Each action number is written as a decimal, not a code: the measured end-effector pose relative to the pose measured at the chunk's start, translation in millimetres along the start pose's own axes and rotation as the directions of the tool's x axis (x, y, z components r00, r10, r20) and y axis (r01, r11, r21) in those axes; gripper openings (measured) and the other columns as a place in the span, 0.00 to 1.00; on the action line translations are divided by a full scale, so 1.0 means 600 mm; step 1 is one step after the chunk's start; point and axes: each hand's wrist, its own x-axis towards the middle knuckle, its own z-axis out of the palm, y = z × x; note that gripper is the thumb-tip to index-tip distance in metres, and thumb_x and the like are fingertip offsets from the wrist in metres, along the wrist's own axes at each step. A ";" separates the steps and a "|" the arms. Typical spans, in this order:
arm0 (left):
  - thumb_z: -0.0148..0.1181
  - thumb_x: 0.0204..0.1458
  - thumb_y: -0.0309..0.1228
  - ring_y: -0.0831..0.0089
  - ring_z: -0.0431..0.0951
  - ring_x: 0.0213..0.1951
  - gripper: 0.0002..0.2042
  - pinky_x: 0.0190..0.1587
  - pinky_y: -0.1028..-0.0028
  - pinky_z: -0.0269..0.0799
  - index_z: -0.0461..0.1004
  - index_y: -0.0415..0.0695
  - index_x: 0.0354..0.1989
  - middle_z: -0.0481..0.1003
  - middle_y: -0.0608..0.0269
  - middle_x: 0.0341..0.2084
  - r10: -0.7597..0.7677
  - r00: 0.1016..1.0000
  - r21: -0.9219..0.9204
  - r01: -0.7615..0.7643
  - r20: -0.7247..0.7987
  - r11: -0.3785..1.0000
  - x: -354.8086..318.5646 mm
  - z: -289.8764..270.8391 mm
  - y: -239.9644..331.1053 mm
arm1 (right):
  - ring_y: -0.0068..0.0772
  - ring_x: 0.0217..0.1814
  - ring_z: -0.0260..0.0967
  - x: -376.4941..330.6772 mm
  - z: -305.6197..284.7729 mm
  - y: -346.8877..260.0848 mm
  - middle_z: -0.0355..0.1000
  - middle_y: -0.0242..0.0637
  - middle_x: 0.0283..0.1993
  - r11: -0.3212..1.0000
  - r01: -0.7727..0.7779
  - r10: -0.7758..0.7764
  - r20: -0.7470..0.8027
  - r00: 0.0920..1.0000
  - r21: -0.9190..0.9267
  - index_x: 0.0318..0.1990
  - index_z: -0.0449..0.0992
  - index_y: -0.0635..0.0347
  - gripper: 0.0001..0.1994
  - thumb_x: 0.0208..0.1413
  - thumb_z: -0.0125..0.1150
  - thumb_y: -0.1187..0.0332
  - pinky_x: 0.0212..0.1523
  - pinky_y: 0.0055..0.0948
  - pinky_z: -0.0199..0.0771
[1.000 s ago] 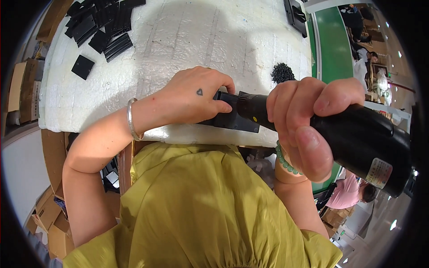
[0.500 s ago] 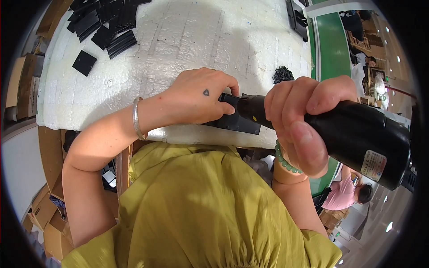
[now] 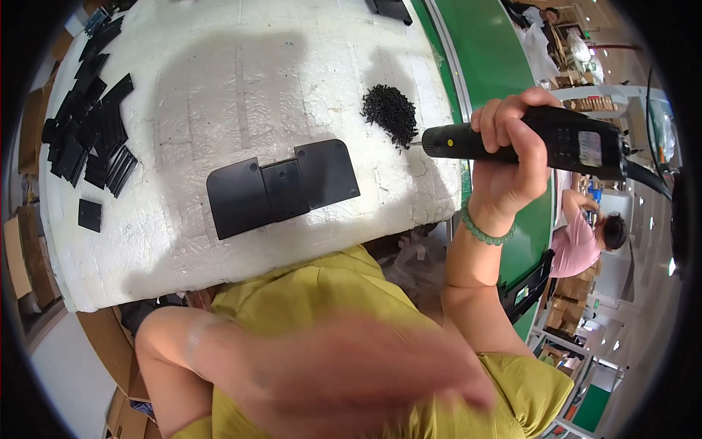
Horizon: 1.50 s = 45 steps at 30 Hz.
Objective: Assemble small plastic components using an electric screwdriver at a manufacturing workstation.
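The right hand (image 3: 508,157) is clenched around a black electric screwdriver (image 3: 526,139), held level above the right edge of the white foam board (image 3: 219,66). Its tip points left at a small heap of black screws (image 3: 391,110), which lies on the board near that same edge. A green bead bracelet (image 3: 482,230) circles the right wrist.

The left hand (image 3: 358,373) is a blur low in the view, in front of the person's yellow-green shirt (image 3: 322,293) and well off the board's near edge; whether it is open or closed cannot be told, and nothing shows in it.

A black plastic bracket (image 3: 281,186), made of 3 flat sections joined in a row, lies flat on the board near its near edge, left of the screws and apart from both hands. A scatter of small black plates (image 3: 91,139) covers the board's left side. Another black part (image 3: 391,9) sits at the board's far edge.

A green conveyor belt (image 3: 486,62) runs along the board's right side. Beyond it, to the right of the board, another person in a pink shirt (image 3: 574,245) sits.
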 end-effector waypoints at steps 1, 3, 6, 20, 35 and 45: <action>0.40 0.57 0.25 0.60 0.72 0.40 0.11 0.43 0.71 0.68 0.69 0.31 0.39 0.67 0.47 0.44 0.008 0.998 -0.372 0.015 0.059 0.928 0.016 0.039 0.003 | 0.24 0.17 0.54 -0.004 -0.006 0.008 0.61 0.34 0.22 0.998 -0.052 0.050 -0.056 0.997 -0.022 0.41 0.63 0.67 0.14 0.43 0.49 0.77 0.22 0.25 0.59; 0.43 0.55 0.23 0.67 0.72 0.37 0.09 0.39 0.74 0.68 0.64 0.36 0.44 0.69 0.51 0.39 -0.088 0.968 -0.429 0.185 0.235 0.884 0.068 0.024 0.047 | 0.24 0.17 0.55 -0.011 -0.016 0.016 0.61 0.34 0.22 0.998 -0.068 0.066 -0.096 0.993 -0.012 0.40 0.64 0.67 0.14 0.42 0.49 0.78 0.23 0.26 0.59; 0.43 0.53 0.21 0.76 0.70 0.33 0.12 0.34 0.79 0.66 0.62 0.37 0.46 0.70 0.58 0.32 -0.060 0.943 -0.746 0.296 0.327 0.596 0.082 0.056 0.019 | 0.24 0.18 0.55 -0.009 -0.030 0.028 0.61 0.34 0.22 0.997 -0.078 0.079 -0.169 0.982 0.013 0.40 0.64 0.67 0.13 0.42 0.49 0.78 0.23 0.26 0.60; 0.59 0.46 0.25 0.60 0.69 0.35 0.11 0.37 0.67 0.67 0.72 0.36 0.38 0.72 0.55 0.30 0.219 0.929 0.946 0.257 -0.298 0.197 0.050 -0.059 -0.056 | 0.21 0.17 0.53 -0.029 -0.036 -0.053 0.56 0.27 0.19 0.970 0.013 -0.030 0.066 0.997 0.243 0.46 0.62 0.59 0.17 0.45 0.48 0.73 0.28 0.25 0.58; 0.65 0.39 0.27 0.63 0.71 0.36 0.06 0.37 0.71 0.68 0.74 0.42 0.26 0.74 0.65 0.24 0.284 0.887 0.930 0.328 -0.364 0.167 0.029 -0.099 -0.080 | 0.12 0.15 0.62 -0.021 0.014 -0.093 0.64 0.18 0.16 0.935 0.040 -0.138 0.259 0.956 0.352 0.35 0.64 0.52 0.14 0.39 0.58 0.73 0.24 0.12 0.62; 0.62 0.41 0.27 0.64 0.72 0.41 0.08 0.43 0.69 0.68 0.74 0.43 0.32 0.75 0.66 0.30 0.101 0.935 0.916 0.306 -0.341 0.259 -0.010 -0.106 -0.059 | 0.13 0.13 0.62 -0.029 0.048 -0.083 0.67 0.22 0.15 0.904 0.017 -0.226 0.442 0.868 0.427 0.34 0.66 0.52 0.14 0.38 0.62 0.76 0.21 0.12 0.65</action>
